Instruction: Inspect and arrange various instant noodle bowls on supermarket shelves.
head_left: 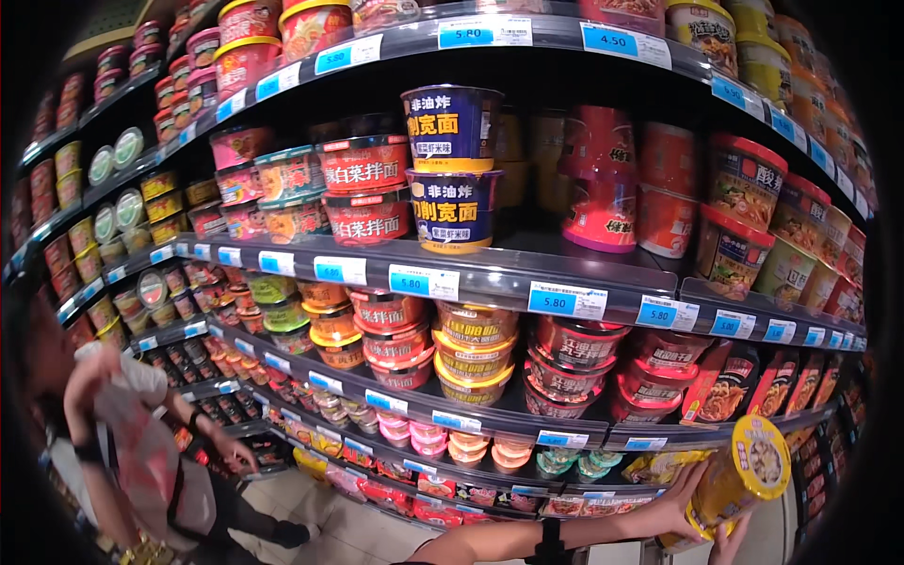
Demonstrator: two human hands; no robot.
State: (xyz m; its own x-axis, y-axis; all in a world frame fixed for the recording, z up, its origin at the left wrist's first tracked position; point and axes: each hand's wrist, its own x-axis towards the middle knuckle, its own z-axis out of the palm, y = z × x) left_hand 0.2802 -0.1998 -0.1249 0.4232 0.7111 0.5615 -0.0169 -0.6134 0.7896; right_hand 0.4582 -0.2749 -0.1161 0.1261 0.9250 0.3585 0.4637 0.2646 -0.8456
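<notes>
At the lower right I hold a yellow-lidded instant noodle cup (756,459), tilted so that its round lid faces up. My left hand (670,516), with a black band on its wrist, is closed against the cup's left side. Just below the cup, the fingers of my right hand (729,540) show at the picture's lower edge, closed against its base. A yellow rim shows low between the hands; whether it belongs to a second cup I cannot tell. Red noodle packs (723,384) stand on the shelf behind the cup.
Curved-looking shelves (508,282) with blue price tags hold many noodle tubs. Two dark blue tubs (454,209) are stacked on the middle shelf, beside red tubs (365,217). At the left stands another person (141,424) in a light shirt. Pale floor tiles (348,527) show below.
</notes>
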